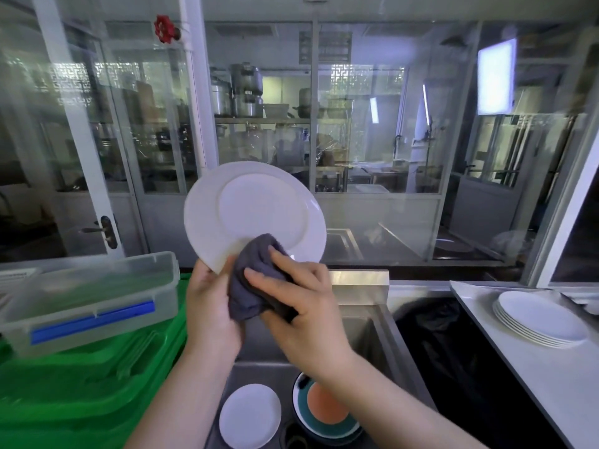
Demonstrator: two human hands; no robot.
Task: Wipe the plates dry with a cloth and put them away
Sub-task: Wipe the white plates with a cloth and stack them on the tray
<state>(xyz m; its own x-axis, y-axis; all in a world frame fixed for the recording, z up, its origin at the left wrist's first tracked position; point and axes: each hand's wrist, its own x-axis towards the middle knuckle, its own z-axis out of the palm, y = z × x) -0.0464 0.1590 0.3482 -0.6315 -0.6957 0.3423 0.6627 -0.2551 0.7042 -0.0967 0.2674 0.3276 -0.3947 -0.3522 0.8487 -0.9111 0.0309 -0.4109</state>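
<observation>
I hold a large white plate point(256, 209) up over the sink, tilted with its face toward me. My left hand point(210, 306) grips its lower left rim. Pressed against the plate's lower edge is a dark grey cloth point(256, 286), bunched in my right hand point(301, 303). Down in the steel sink point(372, 332) lie a small white plate point(249, 416) and a teal plate with an orange centre point(327, 413), partly hidden by my right forearm. A stack of white plates point(541, 319) rests on the white counter at the right.
A clear lidded box with a blue clip point(90, 299) sits on green plastic crates point(81, 384) at the left. A black-lined bin point(453, 351) stands between the sink and the white counter point(518, 384). Glass partitions rise behind the sink.
</observation>
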